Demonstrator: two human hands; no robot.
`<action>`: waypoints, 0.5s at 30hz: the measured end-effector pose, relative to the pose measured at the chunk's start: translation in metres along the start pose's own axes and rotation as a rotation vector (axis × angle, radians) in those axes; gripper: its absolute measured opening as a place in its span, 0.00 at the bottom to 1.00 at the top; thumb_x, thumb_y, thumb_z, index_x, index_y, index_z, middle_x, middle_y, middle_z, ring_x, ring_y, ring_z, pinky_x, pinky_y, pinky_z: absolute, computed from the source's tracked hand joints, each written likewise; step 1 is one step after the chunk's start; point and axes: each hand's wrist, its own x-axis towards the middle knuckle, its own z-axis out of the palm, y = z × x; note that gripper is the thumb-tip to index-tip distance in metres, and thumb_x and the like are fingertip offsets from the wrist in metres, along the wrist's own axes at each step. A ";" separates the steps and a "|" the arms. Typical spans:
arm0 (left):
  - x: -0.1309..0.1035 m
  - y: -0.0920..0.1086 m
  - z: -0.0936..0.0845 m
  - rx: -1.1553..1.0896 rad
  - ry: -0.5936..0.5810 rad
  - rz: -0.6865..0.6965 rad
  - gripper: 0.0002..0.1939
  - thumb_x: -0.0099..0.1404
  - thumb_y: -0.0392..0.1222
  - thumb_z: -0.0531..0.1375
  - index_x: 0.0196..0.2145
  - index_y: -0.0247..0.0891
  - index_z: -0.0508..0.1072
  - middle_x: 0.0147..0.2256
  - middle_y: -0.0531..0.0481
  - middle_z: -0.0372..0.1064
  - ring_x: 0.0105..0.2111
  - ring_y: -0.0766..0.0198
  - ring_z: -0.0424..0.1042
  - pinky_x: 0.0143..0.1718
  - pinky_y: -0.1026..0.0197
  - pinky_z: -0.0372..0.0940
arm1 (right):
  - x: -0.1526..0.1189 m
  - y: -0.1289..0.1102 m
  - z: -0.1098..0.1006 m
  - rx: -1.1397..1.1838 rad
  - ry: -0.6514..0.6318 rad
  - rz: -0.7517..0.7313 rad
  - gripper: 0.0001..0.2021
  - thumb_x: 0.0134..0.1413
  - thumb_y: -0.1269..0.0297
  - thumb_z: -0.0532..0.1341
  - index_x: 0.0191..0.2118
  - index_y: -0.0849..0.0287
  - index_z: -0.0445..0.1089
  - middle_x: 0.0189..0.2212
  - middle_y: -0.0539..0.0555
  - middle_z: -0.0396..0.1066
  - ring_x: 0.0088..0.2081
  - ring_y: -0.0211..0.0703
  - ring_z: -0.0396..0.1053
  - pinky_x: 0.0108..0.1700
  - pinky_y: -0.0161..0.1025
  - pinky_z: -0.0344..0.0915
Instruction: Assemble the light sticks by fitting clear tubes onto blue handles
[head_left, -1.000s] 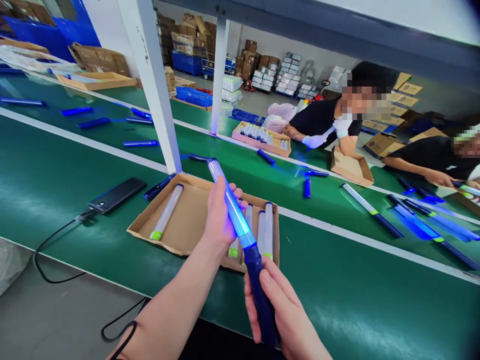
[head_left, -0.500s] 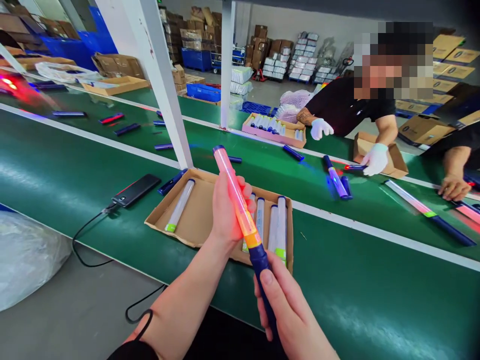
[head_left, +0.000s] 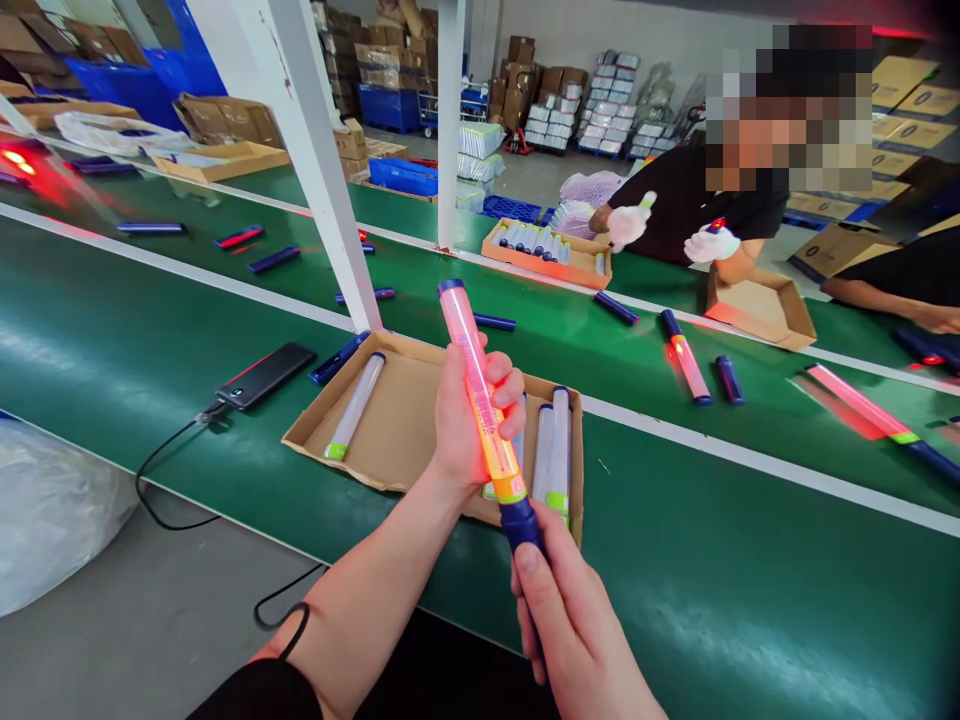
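Note:
A light baton (head_left: 480, 385) glows red through its clear tube and tilts up and away from me. Around the tube, just above the yellow-lit band, my left hand (head_left: 466, 425) is closed. My right hand (head_left: 559, 600) grips the dark blue handle at the lower end. Beneath them a shallow cardboard tray (head_left: 401, 410) rests on the green surface. One clear tube (head_left: 356, 408) with a blue cap and green band lies in its left side. Several similar tubes (head_left: 555, 450) stand together on the right, partly hidden behind my hands.
A phone (head_left: 266, 375) on a cable lies left of the tray. White posts (head_left: 322, 170) rise beyond it. Blue handles (head_left: 274, 259) and a red-lit baton (head_left: 686, 360) lie on the green belt. Across it, a gloved co-worker (head_left: 675, 215) stands near another tray (head_left: 551, 255) of tubes.
Handles and batons on the belt have shifted right. A baton there has turned from blue to red. The co-worker's gloved hand has lifted a red-lit piece. My grip stays nearly the same.

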 end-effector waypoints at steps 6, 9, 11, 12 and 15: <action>0.001 -0.003 -0.008 -0.040 0.016 -0.040 0.14 0.71 0.53 0.66 0.40 0.42 0.70 0.29 0.57 0.54 0.23 0.71 0.53 0.14 0.74 0.49 | 0.002 0.005 0.000 -0.023 -0.004 -0.007 0.43 0.65 0.26 0.54 0.76 0.44 0.55 0.41 0.57 0.74 0.29 0.47 0.69 0.27 0.44 0.69; 0.000 -0.006 -0.007 -0.014 0.029 -0.001 0.14 0.71 0.53 0.66 0.40 0.42 0.69 0.29 0.58 0.55 0.22 0.72 0.54 0.13 0.75 0.50 | 0.000 0.004 -0.005 -0.030 -0.025 0.002 0.40 0.68 0.28 0.52 0.76 0.43 0.56 0.42 0.57 0.75 0.32 0.50 0.72 0.33 0.47 0.73; -0.004 -0.013 0.001 0.047 0.004 0.041 0.18 0.70 0.57 0.67 0.38 0.42 0.69 0.28 0.58 0.56 0.21 0.72 0.54 0.13 0.74 0.50 | -0.001 -0.003 -0.018 -0.070 -0.060 -0.105 0.35 0.69 0.31 0.54 0.74 0.41 0.60 0.52 0.59 0.75 0.43 0.55 0.76 0.46 0.52 0.75; -0.008 -0.018 0.007 0.090 -0.034 0.043 0.21 0.69 0.62 0.66 0.36 0.42 0.68 0.27 0.58 0.56 0.20 0.72 0.54 0.13 0.72 0.51 | -0.002 -0.009 -0.029 -0.084 -0.048 -0.207 0.32 0.70 0.33 0.55 0.73 0.39 0.61 0.60 0.58 0.72 0.52 0.59 0.74 0.56 0.55 0.72; -0.023 -0.041 0.025 0.346 -0.327 -0.133 0.35 0.65 0.81 0.53 0.31 0.43 0.64 0.25 0.57 0.57 0.18 0.70 0.56 0.15 0.67 0.56 | -0.002 -0.027 -0.080 -0.003 0.183 -0.569 0.28 0.69 0.34 0.58 0.69 0.33 0.65 0.71 0.51 0.62 0.71 0.65 0.57 0.70 0.61 0.56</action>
